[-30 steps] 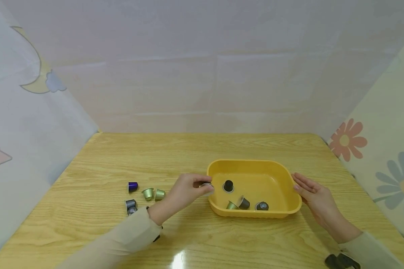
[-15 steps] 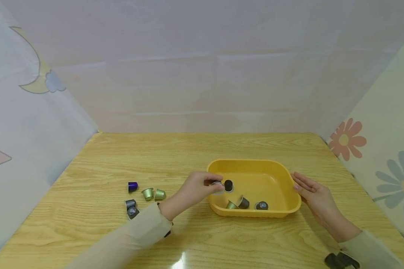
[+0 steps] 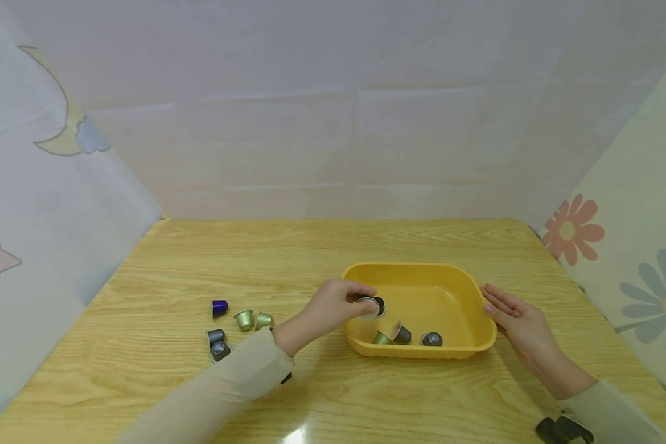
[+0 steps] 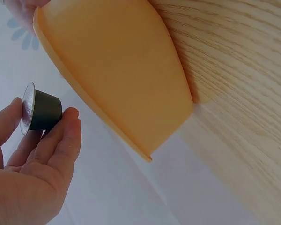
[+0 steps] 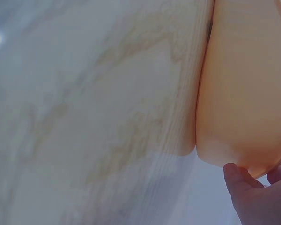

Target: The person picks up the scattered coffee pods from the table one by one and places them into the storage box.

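Note:
My left hand pinches a dark coffee capsule between thumb and fingers, over the left part of a yellow plastic tub. The capsule's silver lid faces the thumb in the left wrist view. Inside the tub lie a black capsule just beyond the held one, a green capsule, a grey capsule and a dark capsule near the front wall. My right hand rests against the tub's right end, fingers fairly straight; its thumb touches the outer wall in the right wrist view.
Left of the tub on the wooden table lie a purple capsule, two green capsules, a grey capsule and a dark capsule. Printed cloth walls stand behind and at both sides.
My left hand has moved right with the capsule, from the tub's left rim to over its inside. The right hand and the tub have stayed in place.

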A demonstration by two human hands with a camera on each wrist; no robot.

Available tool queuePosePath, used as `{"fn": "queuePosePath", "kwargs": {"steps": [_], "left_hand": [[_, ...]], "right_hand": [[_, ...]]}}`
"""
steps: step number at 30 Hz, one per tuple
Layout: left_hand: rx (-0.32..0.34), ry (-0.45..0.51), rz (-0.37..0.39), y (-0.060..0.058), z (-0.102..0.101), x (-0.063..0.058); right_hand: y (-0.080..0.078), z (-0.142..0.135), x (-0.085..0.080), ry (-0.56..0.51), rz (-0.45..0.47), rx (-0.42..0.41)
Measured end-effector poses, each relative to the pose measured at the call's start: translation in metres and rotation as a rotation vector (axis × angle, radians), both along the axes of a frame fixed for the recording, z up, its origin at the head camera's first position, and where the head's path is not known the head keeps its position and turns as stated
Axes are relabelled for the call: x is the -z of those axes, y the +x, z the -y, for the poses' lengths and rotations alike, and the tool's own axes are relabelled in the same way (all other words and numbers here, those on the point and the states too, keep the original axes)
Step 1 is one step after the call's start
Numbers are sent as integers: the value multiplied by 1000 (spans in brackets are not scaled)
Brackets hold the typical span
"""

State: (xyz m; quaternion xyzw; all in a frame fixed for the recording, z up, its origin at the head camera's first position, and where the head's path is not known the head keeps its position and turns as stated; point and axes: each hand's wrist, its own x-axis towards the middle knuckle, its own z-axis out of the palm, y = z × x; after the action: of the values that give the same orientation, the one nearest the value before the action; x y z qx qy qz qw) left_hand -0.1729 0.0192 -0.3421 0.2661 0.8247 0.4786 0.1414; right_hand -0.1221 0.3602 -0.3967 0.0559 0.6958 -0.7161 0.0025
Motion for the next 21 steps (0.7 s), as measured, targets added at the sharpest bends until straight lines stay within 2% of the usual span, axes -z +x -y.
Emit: {"fn": "queuePosePath", "kwargs": {"steps": [3,8,15,21], "left_hand": [[7,-3,-2,-2,-4,0],[17,6,42,-4,-13,0],[26,20,94,-6,-24,-7],[26,29,103,-11,-30,-10]], "right_hand": [[0,0,0,3,-5,0],[1,-1,0,1,-7,2],[0,-1,0,-1,0,-1],[0,-1,0,-6,-5,0]]}}
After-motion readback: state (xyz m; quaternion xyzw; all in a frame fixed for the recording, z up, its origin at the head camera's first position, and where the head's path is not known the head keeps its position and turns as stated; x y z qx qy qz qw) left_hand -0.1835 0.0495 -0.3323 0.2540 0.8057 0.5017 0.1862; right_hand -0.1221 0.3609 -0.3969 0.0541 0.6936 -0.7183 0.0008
